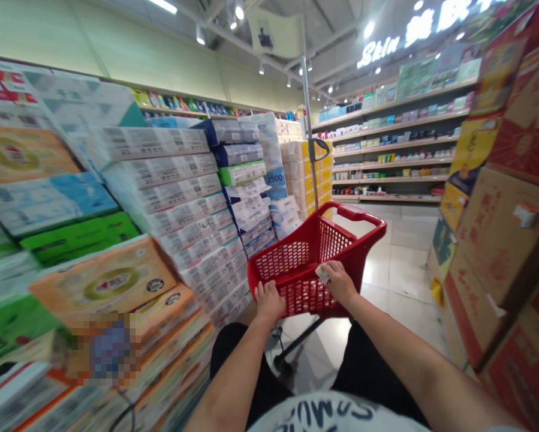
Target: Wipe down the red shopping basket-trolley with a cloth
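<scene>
- The left hand (pixel 269 300) rests on the near rim of a red plastic shopping cart (pixel 312 258), its fingers curled down over the edge and closed on it.
- The right hand (pixel 339 282) lies on the same rim, a little farther right, its fingers bent over the edge and pressing a small pale scrap of paper (pixel 322 273) against the plastic.
- The cart is a deep basket with perforated mesh walls and a smooth thick rim, set on a dark slanted frame above the glossy tiled floor (pixel 399 270), in the middle of the aisle.
- On the left, just beside the cart, stand tall stacks of tissue packs (pixel 183 204) in shiny plastic wrap.
- On the right rise cardboard boxes (pixel 498 240), brown and red, with flat printed faces.
- Far behind, long shelves (pixel 395 150) carry rows of small bottles.
</scene>
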`<action>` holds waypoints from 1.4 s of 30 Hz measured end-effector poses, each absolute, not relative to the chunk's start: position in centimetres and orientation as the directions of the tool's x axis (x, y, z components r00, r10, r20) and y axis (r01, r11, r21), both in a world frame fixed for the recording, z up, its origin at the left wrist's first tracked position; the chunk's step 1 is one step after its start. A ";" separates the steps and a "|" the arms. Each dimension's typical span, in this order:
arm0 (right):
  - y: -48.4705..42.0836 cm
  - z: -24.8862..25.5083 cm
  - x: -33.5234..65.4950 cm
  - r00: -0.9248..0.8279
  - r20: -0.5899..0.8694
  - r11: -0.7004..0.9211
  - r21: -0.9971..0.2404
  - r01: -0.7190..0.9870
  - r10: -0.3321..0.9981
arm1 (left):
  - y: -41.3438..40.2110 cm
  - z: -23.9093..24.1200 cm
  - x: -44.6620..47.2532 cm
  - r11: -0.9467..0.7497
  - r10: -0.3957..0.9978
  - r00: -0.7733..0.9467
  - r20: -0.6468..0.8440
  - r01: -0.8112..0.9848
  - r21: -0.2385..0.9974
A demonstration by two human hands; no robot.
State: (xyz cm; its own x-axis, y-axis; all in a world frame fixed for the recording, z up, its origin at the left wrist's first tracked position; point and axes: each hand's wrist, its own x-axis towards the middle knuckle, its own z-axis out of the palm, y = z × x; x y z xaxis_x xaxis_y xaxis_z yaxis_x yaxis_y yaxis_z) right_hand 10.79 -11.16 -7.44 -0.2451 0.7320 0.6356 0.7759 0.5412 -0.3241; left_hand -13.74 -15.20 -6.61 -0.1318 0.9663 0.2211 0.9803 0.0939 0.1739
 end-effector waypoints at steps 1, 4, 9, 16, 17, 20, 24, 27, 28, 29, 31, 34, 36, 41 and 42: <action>-11.1 -7.3 10.7 -0.249 0.616 0.532 -0.330 0.780 0.747 | -14.9 -6.3 -13.3 0.104 0.969 -0.142 0.201 0.976 0.189; -10.7 -7.1 10.7 -0.291 0.510 0.501 -0.341 0.796 0.809 | -13.8 -5.6 -12.1 0.013 0.984 -0.050 0.171 0.977 0.212; -9.4 -6.6 12.0 -0.231 0.625 0.518 -0.326 0.791 0.746 | -13.1 -6.1 -11.7 -0.034 0.973 -0.036 0.226 0.953 0.302; -9.8 -7.0 13.6 -0.234 0.606 0.512 -0.337 0.790 0.760 | -14.1 -6.5 -11.7 -0.046 0.959 -0.048 0.280 0.947 0.319; -10.0 -6.9 13.7 -0.232 0.603 0.510 -0.341 0.790 0.763 | -14.2 -6.5 -11.8 -0.048 0.959 -0.046 0.281 0.947 0.318; -10.1 -6.4 14.1 -0.119 0.668 0.477 -0.384 0.791 0.735 | -14.4 -6.4 -12.3 -0.048 0.958 -0.047 0.284 0.947 0.319; -9.9 -7.2 14.7 -0.051 0.621 0.409 -0.450 0.794 0.782 | -14.2 -6.1 -13.0 -0.012 0.962 -0.081 0.263 0.943 0.333; -9.7 -9.2 14.9 -0.075 0.543 0.392 -0.496 0.775 0.836 | -14.2 -6.1 -13.3 -0.002 0.964 -0.087 0.251 0.942 0.336; -9.6 -9.8 14.8 -0.038 0.569 0.397 -0.522 0.755 0.821 | -14.2 -6.2 -13.3 -0.005 0.964 -0.086 0.253 0.942 0.337; -9.4 -10.2 14.7 0.018 0.604 0.401 -0.551 0.732 0.797 | -14.2 -6.2 -13.4 -0.006 0.963 -0.085 0.255 0.942 0.337; -9.2 -10.3 14.4 0.150 0.642 0.390 -0.616 0.685 0.752 | -14.3 -6.3 -13.6 -0.007 0.962 -0.086 0.260 0.942 0.335; -9.5 -9.2 13.3 0.197 0.589 0.355 -0.686 0.635 0.784 | -14.3 -6.2 -13.9 -0.002 0.963 -0.084 0.255 0.948 0.319; -10.2 -8.2 12.2 0.098 0.575 0.405 -0.677 0.615 0.813 | -14.3 -5.9 -13.8 0.012 0.969 -0.088 0.233 0.951 0.309; -11.5 -5.6 8.8 -0.267 0.650 0.653 -0.473 0.591 0.712 | -13.8 -4.5 -10.9 -0.211 0.956 0.105 0.275 0.895 0.393; -11.4 -5.1 8.4 -0.322 0.643 0.675 -0.427 0.601 0.694 | -13.6 -4.2 -10.1 -0.316 0.929 0.195 0.313 0.859 0.403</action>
